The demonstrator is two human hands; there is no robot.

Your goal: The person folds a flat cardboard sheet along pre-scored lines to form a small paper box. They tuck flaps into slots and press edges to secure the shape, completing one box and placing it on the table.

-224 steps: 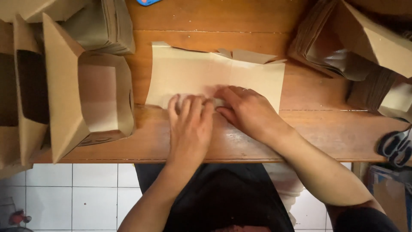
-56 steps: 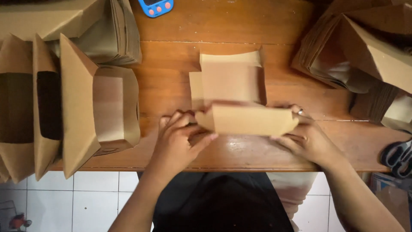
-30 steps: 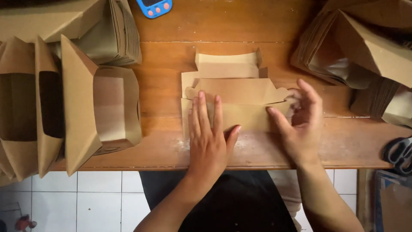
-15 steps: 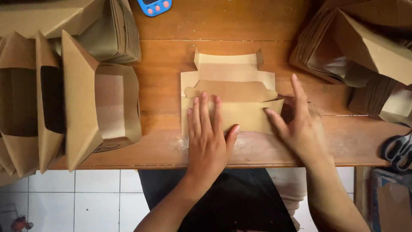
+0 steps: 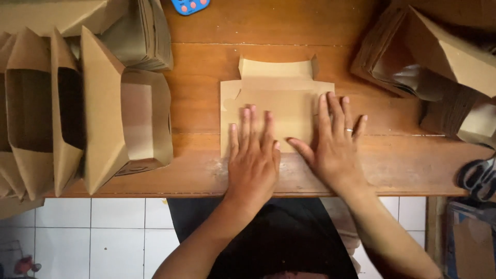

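**Once the upright flap goes down: both palms flatten the folded blank**

Whereas half a second ago a raised fold of the brown cardboard blank [image 5: 276, 98] stood between your hands, it now lies flat, and the blank reads as one level sheet with only its notched top flap showing above. Your left hand [image 5: 253, 160] rests palm-down on the lower left part of the blank, fingers [image 5: 253, 124] straight and close together, gripping nothing. Your right hand [image 5: 333, 144] has slid inward to the blank's right edge, fingers spread and flat, a ring on one of them; it too presses rather than holds. The blank sits at the middle of the wooden table [image 5: 403, 165], near its front edge. By this reading the fold is being creased down, so the piece is partway formed, not yet opened into a box. To the left stand finished open cartons [image 5: 124, 124]; a stack of unfolded blanks [image 5: 413, 62] lies at upper right, scissors [image 5: 478, 178] at the right edge.
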